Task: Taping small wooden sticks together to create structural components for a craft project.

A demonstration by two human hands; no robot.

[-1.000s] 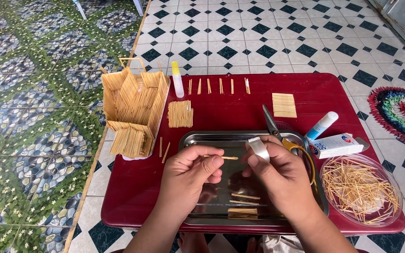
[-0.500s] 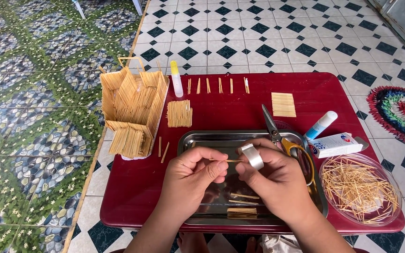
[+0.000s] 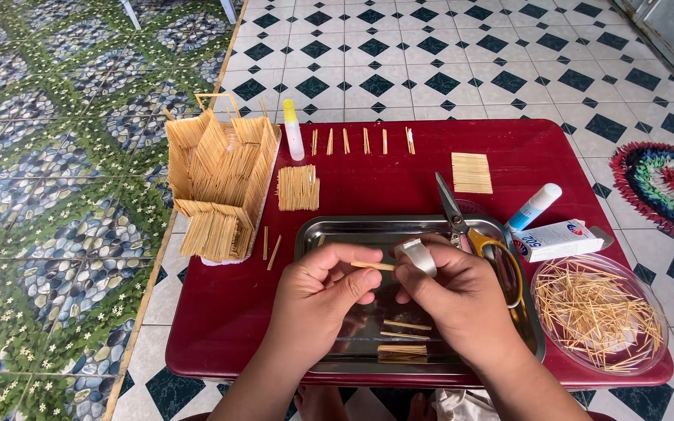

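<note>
Wooden short stick (image 3: 374, 266), thin and pale, is pinched at one end by the left hand (image 3: 323, 292) grip, thumb and forefinger closed on it. Right hand (image 3: 455, 300) grip closes on a small flat silver blade (image 3: 417, 256), edge at the stick's other end; looks like trimming.
Both hands hover over the rectangular steel tray (image 3: 317, 234) on the red desk (image 3: 228, 312). Cut stick pieces (image 3: 404, 337) lie in the tray under the hands.
Progress, judged from the layout: toothpick model house (image 3: 220, 187) at the desk's left edge has walls up. One glued stick panel (image 3: 299, 188) sits just beside it, a second panel (image 3: 471, 172) further right, and a row of short cut sticks (image 3: 362, 141) along the far edge.
Left: clear round dish of raw toothpicks (image 3: 598, 313) is far from empty.
Yellow-handled scissors (image 3: 473, 234) rest on the tray's right rim, glue tube (image 3: 534, 206) and glue box (image 3: 557, 238) near them, yellow-capped glue bottle (image 3: 293, 129) behind the house.
</note>
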